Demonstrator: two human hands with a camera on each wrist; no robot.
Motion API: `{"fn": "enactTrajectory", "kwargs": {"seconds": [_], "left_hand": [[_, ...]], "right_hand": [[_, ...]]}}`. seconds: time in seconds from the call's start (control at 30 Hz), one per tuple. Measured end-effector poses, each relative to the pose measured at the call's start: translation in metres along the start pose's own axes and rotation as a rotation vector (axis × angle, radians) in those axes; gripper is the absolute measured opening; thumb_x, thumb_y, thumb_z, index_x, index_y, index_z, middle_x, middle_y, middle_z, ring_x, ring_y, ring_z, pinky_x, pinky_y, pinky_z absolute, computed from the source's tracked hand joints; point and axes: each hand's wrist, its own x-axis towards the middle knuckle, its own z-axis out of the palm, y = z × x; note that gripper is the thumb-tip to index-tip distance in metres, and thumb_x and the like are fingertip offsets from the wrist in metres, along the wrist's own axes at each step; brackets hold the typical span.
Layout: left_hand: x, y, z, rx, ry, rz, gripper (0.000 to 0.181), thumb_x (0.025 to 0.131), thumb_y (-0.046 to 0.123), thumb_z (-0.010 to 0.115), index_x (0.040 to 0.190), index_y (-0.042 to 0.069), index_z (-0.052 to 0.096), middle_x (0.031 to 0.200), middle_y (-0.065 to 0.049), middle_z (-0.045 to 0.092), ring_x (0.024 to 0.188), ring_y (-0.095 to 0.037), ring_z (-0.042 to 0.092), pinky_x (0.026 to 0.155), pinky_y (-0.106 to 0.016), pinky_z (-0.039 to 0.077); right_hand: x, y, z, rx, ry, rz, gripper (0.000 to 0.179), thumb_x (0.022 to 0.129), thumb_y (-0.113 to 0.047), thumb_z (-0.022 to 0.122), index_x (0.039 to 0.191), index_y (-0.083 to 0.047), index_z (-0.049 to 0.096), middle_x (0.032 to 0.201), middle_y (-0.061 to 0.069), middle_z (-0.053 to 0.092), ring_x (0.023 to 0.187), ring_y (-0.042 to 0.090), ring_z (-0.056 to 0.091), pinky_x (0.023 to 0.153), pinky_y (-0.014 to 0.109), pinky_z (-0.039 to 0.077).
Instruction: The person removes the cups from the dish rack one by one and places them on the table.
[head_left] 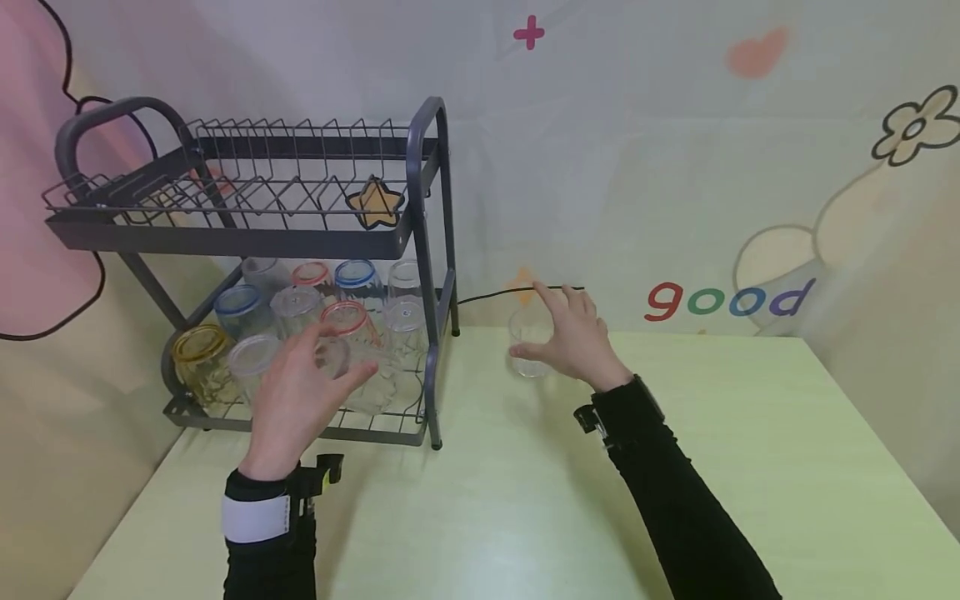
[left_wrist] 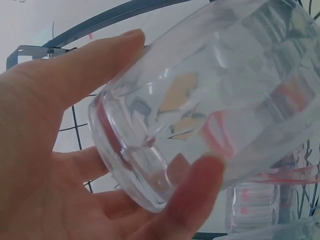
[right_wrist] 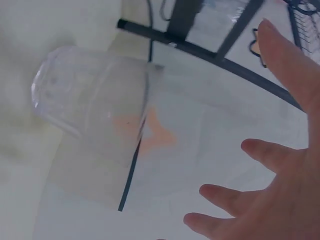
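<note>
My left hand (head_left: 296, 396) grips a clear faceted glass (left_wrist: 215, 95) near its base, thumb on one side and fingers on the other. The glass is tilted, its base toward the palm, in front of the dish rack's lower shelf. My right hand (head_left: 573, 337) is beside another clear glass (head_left: 529, 367) that stands upright on the table near the wall. In the right wrist view, the fingers of that hand are spread, with a gap between them and the standing glass (right_wrist: 95, 95).
A dark two-tier dish rack (head_left: 225, 242) stands at the left against the wall. Its lower shelf bears several upturned glasses, among them a yellow one (head_left: 202, 367) and a blue one (head_left: 242, 312). The upper tier is a wire plate holder (head_left: 292, 221). A thin black cord (head_left: 487, 296) runs along the wall.
</note>
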Motion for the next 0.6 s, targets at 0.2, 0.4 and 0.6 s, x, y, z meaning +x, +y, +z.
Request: {"fn": "enactTrajectory", "kwargs": {"seconds": [0.2,0.4,0.6], "left_hand": [[-0.001,-0.002,-0.002,-0.086,-0.038,-0.018,0.071,0.085,0.051,0.072,0.135,0.005,0.049,0.126,-0.020,0.056,0.112,-0.037,0.055,0.088,-0.055,0.047],[-0.002,-0.003,-0.006,-0.156,-0.132,-0.055,0.077,0.083,0.060,0.069,0.136,0.009,0.045,0.130,-0.017,0.052,0.076,-0.022,0.067,0.083,-0.051,0.049],[-0.001,0.004,-0.010,-0.269,-0.214,-0.089,0.082,0.082,0.062,0.068,0.140,0.012,0.040,0.133,-0.016,0.047,0.064,-0.019,0.069,0.083,-0.051,0.050]], "right_hand": [[-0.020,-0.003,-0.008,0.197,-0.005,-0.036,0.102,0.077,-0.047,0.081,0.157,-0.024,0.022,0.154,0.021,0.020,0.141,0.040,0.017,0.105,0.063,0.030],[-0.041,-0.007,-0.019,0.460,-0.033,0.030,0.096,0.078,-0.053,0.078,0.155,-0.034,0.023,0.158,0.004,0.019,0.143,0.026,0.019,0.108,0.058,0.030],[-0.057,-0.011,-0.025,0.579,-0.045,0.041,0.088,0.079,-0.053,0.076,0.151,-0.043,0.026,0.158,-0.003,0.017,0.144,0.022,0.017,0.107,0.060,0.030]]}}
